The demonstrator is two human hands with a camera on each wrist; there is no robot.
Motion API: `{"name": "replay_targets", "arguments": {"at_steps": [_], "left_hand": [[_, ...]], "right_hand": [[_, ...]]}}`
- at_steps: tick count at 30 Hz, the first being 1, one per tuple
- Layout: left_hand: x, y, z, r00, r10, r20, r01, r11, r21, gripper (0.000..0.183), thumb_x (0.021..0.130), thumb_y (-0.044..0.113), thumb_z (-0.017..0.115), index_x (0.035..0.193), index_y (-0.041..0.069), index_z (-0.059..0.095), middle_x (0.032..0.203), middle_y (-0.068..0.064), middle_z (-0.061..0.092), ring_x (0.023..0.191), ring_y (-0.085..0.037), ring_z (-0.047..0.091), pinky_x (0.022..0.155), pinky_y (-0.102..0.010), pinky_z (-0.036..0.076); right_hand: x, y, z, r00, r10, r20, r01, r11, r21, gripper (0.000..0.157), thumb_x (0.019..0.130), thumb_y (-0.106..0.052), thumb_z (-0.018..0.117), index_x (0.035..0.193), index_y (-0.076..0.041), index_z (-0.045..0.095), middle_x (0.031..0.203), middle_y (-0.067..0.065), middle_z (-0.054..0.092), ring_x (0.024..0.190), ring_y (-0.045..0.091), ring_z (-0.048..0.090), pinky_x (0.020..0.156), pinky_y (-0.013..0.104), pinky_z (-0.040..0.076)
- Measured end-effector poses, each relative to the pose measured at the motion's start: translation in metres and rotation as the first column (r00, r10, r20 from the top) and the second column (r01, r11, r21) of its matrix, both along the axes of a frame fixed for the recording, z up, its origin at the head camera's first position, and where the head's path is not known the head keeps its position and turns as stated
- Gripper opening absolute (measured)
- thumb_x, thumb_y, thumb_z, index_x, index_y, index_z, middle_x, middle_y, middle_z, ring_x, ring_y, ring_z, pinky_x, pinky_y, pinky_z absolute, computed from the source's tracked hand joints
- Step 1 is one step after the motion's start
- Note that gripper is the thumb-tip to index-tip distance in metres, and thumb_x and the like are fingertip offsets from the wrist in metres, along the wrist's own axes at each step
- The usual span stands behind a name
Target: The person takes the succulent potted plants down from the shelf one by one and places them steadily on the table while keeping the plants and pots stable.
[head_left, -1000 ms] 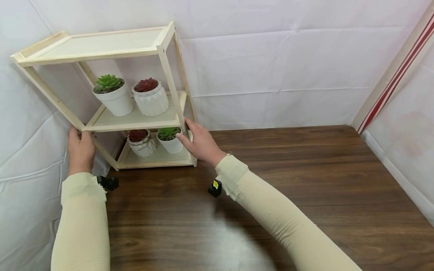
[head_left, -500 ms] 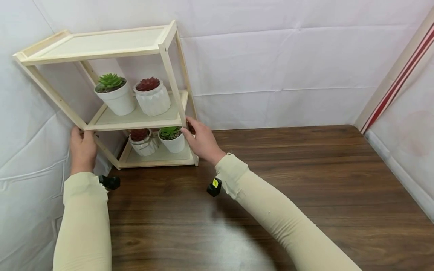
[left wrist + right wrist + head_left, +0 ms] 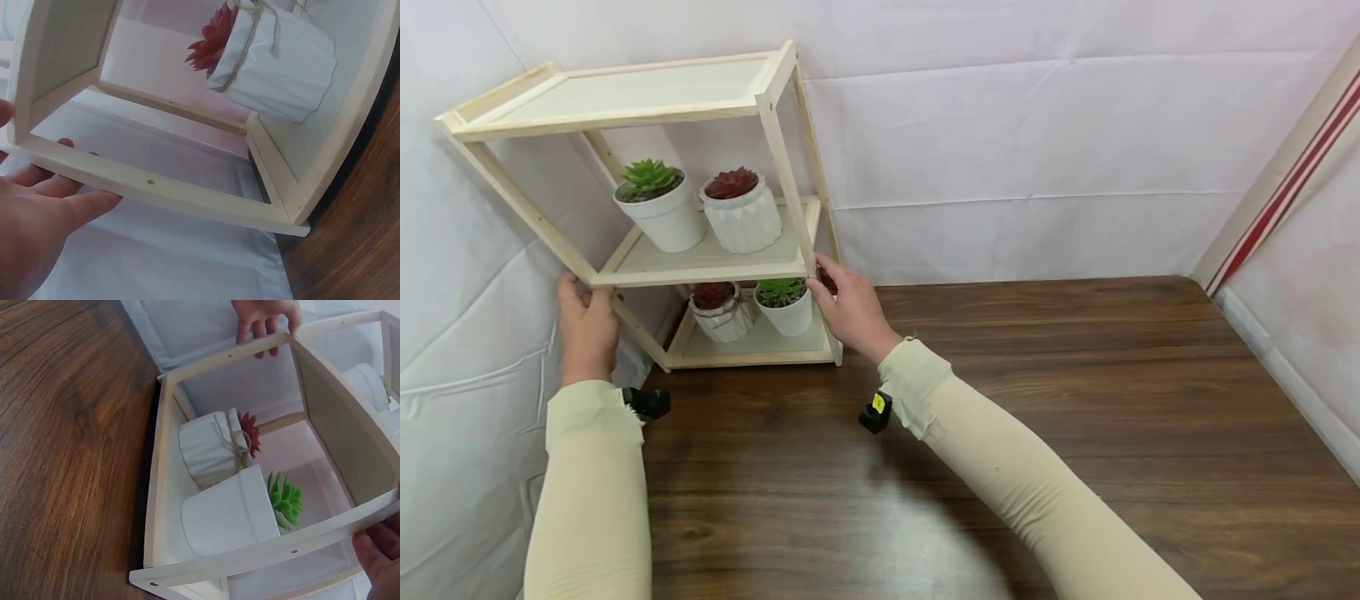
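Observation:
A pale wooden shelf rack [image 3: 700, 273] with three levels stands at the back left of the table. My left hand [image 3: 587, 329] grips its left front post just under the middle shelf, thumb at the corner and fingers behind the post. On the right front post, my right hand [image 3: 853, 312] holds on at about the same height, thumb in front. The middle shelf bears a green succulent in a smooth white pot [image 3: 672, 218] and a red one in a ribbed white pot [image 3: 745, 218]. Below sit a twine-tied pot [image 3: 209, 447] with a red succulent and a smooth white pot [image 3: 228, 512] with a green one.
Dark wood-grain table [image 3: 1000, 433] extends in front and to the right. White cloth walls [image 3: 1000, 142] rise behind and at both sides, the left one close to the rack. A red stripe [image 3: 1262, 217] runs up the back right corner.
My right thumb has drawn back from in front of the lower green succulent's pot to the post. The rack and back wall both shift slightly right in the head view; the pots keep their places.

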State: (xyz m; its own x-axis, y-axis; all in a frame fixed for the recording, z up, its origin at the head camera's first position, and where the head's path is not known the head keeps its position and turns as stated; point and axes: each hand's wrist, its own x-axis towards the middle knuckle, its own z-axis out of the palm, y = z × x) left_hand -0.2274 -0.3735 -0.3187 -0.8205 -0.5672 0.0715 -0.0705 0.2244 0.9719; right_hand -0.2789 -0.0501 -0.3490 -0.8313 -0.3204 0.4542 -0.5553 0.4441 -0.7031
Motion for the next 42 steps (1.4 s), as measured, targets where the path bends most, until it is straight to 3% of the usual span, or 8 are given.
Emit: {"name": "replay_targets", "arguments": {"at_steps": [7,20,28,37,42], "left_hand": [[-0.0030,-0.0037,-0.0021,0.999,-0.016,-0.034,0.018,0.999,0.040,0.045,0.094,0.033,0.044,0.136,0.028,0.029,0.105,0.010,0.047,0.104,-0.012,0.046,0.088,-0.031,0.035],[-0.0046,-0.0082,-0.0046,0.998,-0.004,-0.055,0.008,0.998,0.062,0.043,0.094,0.026,0.044,0.136,0.027,0.031,0.098,0.006,0.047,0.084,-0.010,0.046,0.061,-0.020,0.038],[-0.0023,-0.0072,-0.0034,0.997,-0.033,-0.074,0.037,0.997,0.062,0.044,0.094,0.026,0.045,0.135,0.026,0.031,0.097,0.006,0.049,0.080,-0.009,0.047,0.062,-0.020,0.038],[-0.0008,-0.0059,-0.0073,0.996,-0.038,-0.082,0.042,0.998,0.054,0.044,0.093,0.023,0.047,0.135,0.024,0.032,0.093,0.000,0.049,0.058,-0.006,0.040,0.051,-0.018,0.034],[-0.0021,-0.0055,-0.0071,0.997,-0.031,-0.077,0.035,0.998,0.043,0.044,0.093,0.022,0.047,0.135,0.024,0.032,0.094,-0.001,0.050,0.066,-0.008,0.042,0.057,-0.018,0.035]], "right_hand": [[-0.0001,-0.0007,0.0016,1.000,-0.016,-0.009,0.016,1.000,0.024,0.042,0.095,-0.031,0.047,0.134,-0.018,0.044,0.114,0.001,0.063,0.094,0.009,0.060,0.081,0.025,0.049],[-0.0007,-0.0015,0.0045,1.000,-0.002,0.023,0.001,0.999,0.033,0.044,0.094,-0.031,0.049,0.135,-0.017,0.043,0.113,0.001,0.063,0.094,0.010,0.061,0.080,0.023,0.049],[-0.0020,0.0009,0.0035,1.000,0.015,0.007,-0.015,1.000,0.008,0.045,0.094,-0.032,0.049,0.135,-0.017,0.043,0.112,0.002,0.063,0.093,0.009,0.061,0.078,0.023,0.049],[-0.0022,0.0014,0.0000,1.000,0.000,-0.003,0.000,1.000,0.014,0.046,0.094,-0.032,0.049,0.136,-0.015,0.042,0.112,0.003,0.064,0.092,0.010,0.061,0.076,0.023,0.049],[-0.0022,0.0008,-0.0002,1.000,-0.005,-0.001,0.005,1.000,0.011,0.045,0.094,-0.031,0.049,0.136,-0.015,0.042,0.112,0.003,0.064,0.091,0.010,0.061,0.076,0.023,0.049]]}}
